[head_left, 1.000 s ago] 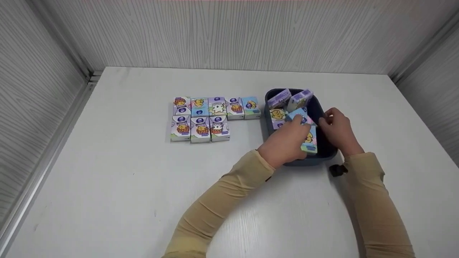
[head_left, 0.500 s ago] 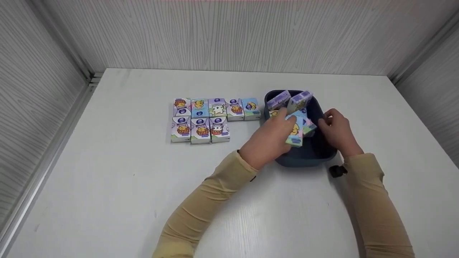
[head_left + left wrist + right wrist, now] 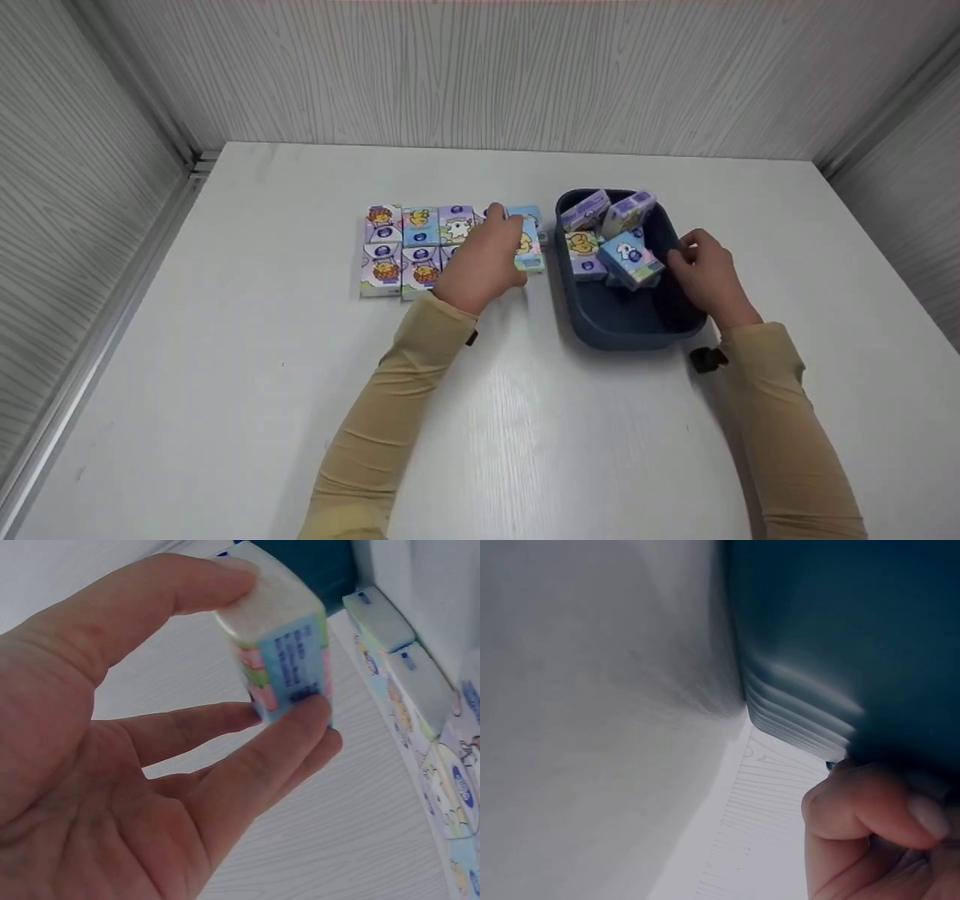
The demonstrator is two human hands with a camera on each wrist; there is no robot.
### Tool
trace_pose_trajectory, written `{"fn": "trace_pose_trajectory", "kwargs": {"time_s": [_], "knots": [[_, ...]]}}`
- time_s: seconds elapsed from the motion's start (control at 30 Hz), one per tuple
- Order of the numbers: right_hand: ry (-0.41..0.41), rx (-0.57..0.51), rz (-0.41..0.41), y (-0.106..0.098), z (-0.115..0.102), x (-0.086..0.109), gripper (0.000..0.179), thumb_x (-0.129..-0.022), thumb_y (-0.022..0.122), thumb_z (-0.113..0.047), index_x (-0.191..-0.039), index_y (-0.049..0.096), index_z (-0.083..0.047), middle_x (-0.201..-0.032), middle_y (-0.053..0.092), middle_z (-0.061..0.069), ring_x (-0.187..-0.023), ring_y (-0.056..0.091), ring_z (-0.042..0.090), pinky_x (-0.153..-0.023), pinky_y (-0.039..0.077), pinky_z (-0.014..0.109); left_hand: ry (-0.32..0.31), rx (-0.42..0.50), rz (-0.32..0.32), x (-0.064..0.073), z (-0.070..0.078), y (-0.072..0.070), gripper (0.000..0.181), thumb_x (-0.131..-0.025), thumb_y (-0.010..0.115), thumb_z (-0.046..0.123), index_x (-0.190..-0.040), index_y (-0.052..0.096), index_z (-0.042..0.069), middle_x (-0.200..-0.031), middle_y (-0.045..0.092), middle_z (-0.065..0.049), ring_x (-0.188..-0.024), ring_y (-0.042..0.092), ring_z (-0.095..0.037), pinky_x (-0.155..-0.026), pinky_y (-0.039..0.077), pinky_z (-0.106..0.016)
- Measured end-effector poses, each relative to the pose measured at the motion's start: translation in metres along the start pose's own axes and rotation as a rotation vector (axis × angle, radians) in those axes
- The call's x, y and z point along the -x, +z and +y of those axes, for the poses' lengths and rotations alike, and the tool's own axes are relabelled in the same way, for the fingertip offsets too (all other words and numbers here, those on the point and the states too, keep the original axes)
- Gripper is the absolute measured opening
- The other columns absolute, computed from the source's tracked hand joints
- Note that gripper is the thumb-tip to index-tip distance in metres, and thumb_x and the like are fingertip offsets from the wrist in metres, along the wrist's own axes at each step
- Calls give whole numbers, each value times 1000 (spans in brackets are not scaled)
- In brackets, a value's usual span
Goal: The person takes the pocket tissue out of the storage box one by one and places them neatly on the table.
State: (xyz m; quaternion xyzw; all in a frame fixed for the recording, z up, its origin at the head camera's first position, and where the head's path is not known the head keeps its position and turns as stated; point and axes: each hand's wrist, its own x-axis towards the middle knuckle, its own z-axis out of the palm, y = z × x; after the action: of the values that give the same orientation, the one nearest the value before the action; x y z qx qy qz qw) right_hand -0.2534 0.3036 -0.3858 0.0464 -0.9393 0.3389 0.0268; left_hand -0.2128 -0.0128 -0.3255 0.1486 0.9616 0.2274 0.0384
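My left hand [image 3: 484, 259] pinches a light-blue tissue pack [image 3: 529, 247] between thumb and fingertips, above the right end of the laid-out packs. In the left wrist view the pack [image 3: 285, 652] is end-on, its white side under the thumb. My right hand [image 3: 709, 277] grips the right rim of a dark-blue plastic bin [image 3: 622, 334]; the right wrist view has its curled fingers [image 3: 877, 802] at the bin's wall. Inside the bin, several tissue packs lie loosely, including a blue one [image 3: 630, 259] on top and a tilted purple one [image 3: 628, 214].
Left of the bin, cartoon-printed tissue packs [image 3: 382, 270] lie in two adjoining rows on the white table [image 3: 225, 375]. A black wrist-strap piece [image 3: 707, 360] shows by the right sleeve. Pale wood-grain panels [image 3: 480, 75] stand behind and at both sides.
My left hand has lifted the light-blue tissue pack out of the bin and carried it left to the rows of packs. The right hand stays on the bin's rim.
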Motion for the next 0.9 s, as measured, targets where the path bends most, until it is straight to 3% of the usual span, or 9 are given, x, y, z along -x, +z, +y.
{"fn": "trace_pose_trajectory", "kwargs": {"time_s": [0.17, 0.3, 0.5, 0.57, 0.67, 0.77, 0.9], "knots": [[-13, 4, 6, 1, 0, -1, 25, -98, 44, -20, -106, 44, 4, -87, 57, 18, -73, 47, 26, -64, 38, 36, -19, -32, -44, -5, -1, 11, 71, -77, 81, 14, -136, 46, -3, -143, 32, -27, -108, 55, -31, -88, 49, -38], [-26, 11, 11, 2, 1, -2, 24, -98, 45, -20, -105, 45, 3, -79, 53, 12, -67, 44, 22, -59, 36, 33, 25, -52, -56, -5, 0, 23, 65, -76, 80, 11, -131, 49, -4, -139, 34, -33, -96, 59, -30, -78, 52, -38], [-23, 10, 12, 2, 0, -2, 23, -98, 45, -20, -104, 45, 2, -79, 53, 12, -66, 44, 21, -59, 37, 32, 79, -149, -30, -3, 0, 39, 35, -87, 63, 3, -122, 61, 2, -128, 49, -30, -93, 63, -28, -76, 53, -39], [-26, 7, 13, 2, 1, -2, 23, -98, 45, -19, -104, 45, 3, -80, 54, 13, -66, 45, 22, -59, 37, 32, 64, -171, -31, -4, 1, 42, 25, -93, 56, 4, -116, 66, 4, -120, 54, -26, -88, 64, -27, -72, 54, -39], [-28, 5, 13, 2, 1, -1, 22, -98, 46, -19, -104, 46, 3, -82, 56, 14, -67, 45, 23, -59, 37, 32, 7, -186, -30, -4, 3, 44, 28, -100, 47, 12, -116, 69, 9, -114, 56, -23, -85, 64, -27, -68, 55, -40], [-31, 7, 15, 2, 1, -1, 23, -98, 45, -19, -104, 46, 3, -83, 56, 14, -67, 45, 23, -59, 37, 32, -25, -232, -17, -4, 5, 45, 28, -101, 47, 18, -114, 71, 11, -107, 58, -19, -87, 62, -27, -68, 55, -40], [-33, 8, 17, 2, 2, -1, 23, -98, 45, -19, -103, 46, 3, -82, 55, 14, -67, 45, 23, -59, 37, 32, -17, -352, 22, -5, 5, 45, 23, -98, 53, 15, -110, 72, 8, -106, 60, -19, -93, 61, -30, -71, 54, -42]]}}
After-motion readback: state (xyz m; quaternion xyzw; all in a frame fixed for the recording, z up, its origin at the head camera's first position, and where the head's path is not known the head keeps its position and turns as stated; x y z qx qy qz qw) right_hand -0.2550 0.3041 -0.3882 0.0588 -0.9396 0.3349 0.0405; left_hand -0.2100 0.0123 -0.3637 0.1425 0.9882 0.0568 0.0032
